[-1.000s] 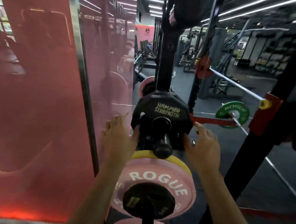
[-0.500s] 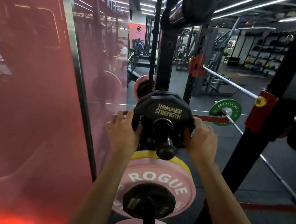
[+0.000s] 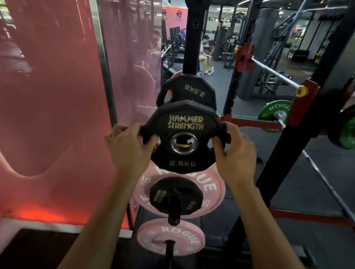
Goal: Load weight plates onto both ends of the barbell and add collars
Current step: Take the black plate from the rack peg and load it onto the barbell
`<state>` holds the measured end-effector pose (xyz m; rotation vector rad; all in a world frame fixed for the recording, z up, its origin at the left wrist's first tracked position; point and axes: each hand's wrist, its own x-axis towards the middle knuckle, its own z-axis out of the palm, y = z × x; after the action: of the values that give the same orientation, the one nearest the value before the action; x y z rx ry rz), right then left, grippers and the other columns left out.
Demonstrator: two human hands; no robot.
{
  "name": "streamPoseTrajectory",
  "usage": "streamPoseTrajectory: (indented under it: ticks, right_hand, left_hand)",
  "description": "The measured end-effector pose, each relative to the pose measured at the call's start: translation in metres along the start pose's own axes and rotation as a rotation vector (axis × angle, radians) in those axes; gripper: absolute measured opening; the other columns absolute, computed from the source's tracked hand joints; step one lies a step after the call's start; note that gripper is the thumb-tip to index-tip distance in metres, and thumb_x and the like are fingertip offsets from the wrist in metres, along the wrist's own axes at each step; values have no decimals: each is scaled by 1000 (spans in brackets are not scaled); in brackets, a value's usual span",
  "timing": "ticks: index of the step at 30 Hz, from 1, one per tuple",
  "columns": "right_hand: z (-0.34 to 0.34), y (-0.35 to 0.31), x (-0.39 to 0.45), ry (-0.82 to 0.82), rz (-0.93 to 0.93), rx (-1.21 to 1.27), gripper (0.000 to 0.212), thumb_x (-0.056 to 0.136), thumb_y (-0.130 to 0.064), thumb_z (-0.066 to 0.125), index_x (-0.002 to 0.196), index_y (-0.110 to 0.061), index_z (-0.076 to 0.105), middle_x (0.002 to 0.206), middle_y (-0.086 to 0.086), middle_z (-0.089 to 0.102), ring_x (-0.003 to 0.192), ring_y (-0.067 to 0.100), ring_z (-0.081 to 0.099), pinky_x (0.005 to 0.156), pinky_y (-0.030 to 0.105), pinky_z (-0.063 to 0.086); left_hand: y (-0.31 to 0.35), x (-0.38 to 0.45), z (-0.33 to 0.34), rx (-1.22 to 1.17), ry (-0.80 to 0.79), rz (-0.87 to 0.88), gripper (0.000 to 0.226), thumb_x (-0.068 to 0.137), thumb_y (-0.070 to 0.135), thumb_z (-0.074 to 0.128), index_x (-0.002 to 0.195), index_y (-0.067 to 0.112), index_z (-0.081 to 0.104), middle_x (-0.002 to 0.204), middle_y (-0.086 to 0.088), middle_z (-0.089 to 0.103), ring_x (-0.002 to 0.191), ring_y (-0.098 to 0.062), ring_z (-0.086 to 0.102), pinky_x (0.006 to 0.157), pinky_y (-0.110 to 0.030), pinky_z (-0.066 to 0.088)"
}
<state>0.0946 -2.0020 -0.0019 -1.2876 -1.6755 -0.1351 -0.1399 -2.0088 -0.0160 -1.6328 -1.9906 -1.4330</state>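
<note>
Black plate (image 3: 184, 133) reading HAMMER STRENGTH, 2.5KG, left grip (image 3: 132, 149) and right grip (image 3: 234, 156) clasping its edges

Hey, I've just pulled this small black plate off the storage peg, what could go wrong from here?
1. Both the left hand and right hand grip only the edges of the 2.5 kg plate; a slip could drop it onto the pink plates below.
2. Swinging toward the barbell, it may hit the rack upright.
</note>
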Motion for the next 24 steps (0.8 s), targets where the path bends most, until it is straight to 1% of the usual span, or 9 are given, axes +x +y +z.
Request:
streamPoseTrajectory:
  ticks: [4, 6, 9, 12, 15, 17, 18, 21, 24]
  right_hand:
    - [-19, 4, -57, -66, 20, 20, 31, 87, -23, 64, 117, -18, 59, 92, 2, 70, 85, 29, 64, 77, 50, 50]
    - [-30, 6, -84, -93, 81, 7, 30, 87, -23, 67, 116, -17, 60, 89, 1, 70, 84, 29, 65, 79, 48, 49]
    - [-56, 4, -116, -68, 142, -17, 32, 87, -20, 70, 118, -16, 62, 92, 2, 71, 87, 28, 64, 82, 43, 44]
    - [-91, 0, -140, -39, 203, -63, 32, 89, -21, 68, 120, -17, 62, 94, 1, 70, 88, 26, 62, 83, 41, 42]
    - [-133, -4, -159, 18, 241, -96, 33, 87, -20, 69, 119, -18, 62, 96, 2, 70, 88, 28, 62, 80, 40, 45]
    - [-161, -4, -172, 35, 251, -117, 34, 86, -21, 69, 119, -20, 61, 97, 3, 69, 89, 28, 63, 79, 45, 50]
    - [-176, -2, -178, 47, 260, -135, 34, 86, -21, 69, 119, -21, 61, 98, 2, 69, 90, 27, 63, 79, 47, 50]
    - [-227, 8, -200, 115, 303, -239, 33, 85, -24, 68, 117, -25, 60, 97, -1, 69, 92, 26, 61, 82, 44, 47]
    - [-279, 28, -222, 197, 395, -295, 37, 82, -36, 61, 117, -26, 61, 101, -1, 70, 97, 24, 60, 87, 40, 44]
  left_hand:
    - [2, -52, -26, 3, -40, -63, 26, 66, 37, 83, 85, 24, 72, 69, 11, 50, 92, -25, 55, 81, -38, 32]
    - [10, -76, -39, -24, -67, -79, 28, 64, 34, 85, 88, 24, 74, 67, 14, 44, 93, -26, 55, 85, -41, 34]
    - [24, -98, -53, -106, -125, -48, 31, 65, 29, 86, 93, 22, 75, 73, 25, 33, 95, -26, 54, 90, -45, 35]
    - [41, -117, -62, -143, -163, 17, 31, 66, 31, 84, 95, 24, 75, 70, 21, 41, 96, -26, 55, 90, -47, 40]
    - [63, -136, -68, -204, -178, 79, 26, 66, 31, 83, 88, 21, 75, 65, 18, 46, 89, -29, 61, 85, -47, 46]
    - [78, -150, -69, -244, -195, 75, 26, 66, 37, 77, 85, 19, 75, 66, 6, 62, 87, -31, 62, 84, -50, 49]
    - [88, -158, -69, -284, -213, 67, 31, 67, 44, 71, 85, 20, 75, 69, 2, 67, 87, -31, 62, 84, -49, 49]
    - [126, -184, -60, -389, -256, 83, 47, 65, 56, 55, 86, 19, 75, 71, -4, 68, 88, -31, 59, 84, -49, 47]
    - [177, -216, -50, -433, -314, 141, 46, 65, 56, 58, 88, 20, 76, 74, -7, 68, 87, -32, 60, 82, -52, 48]
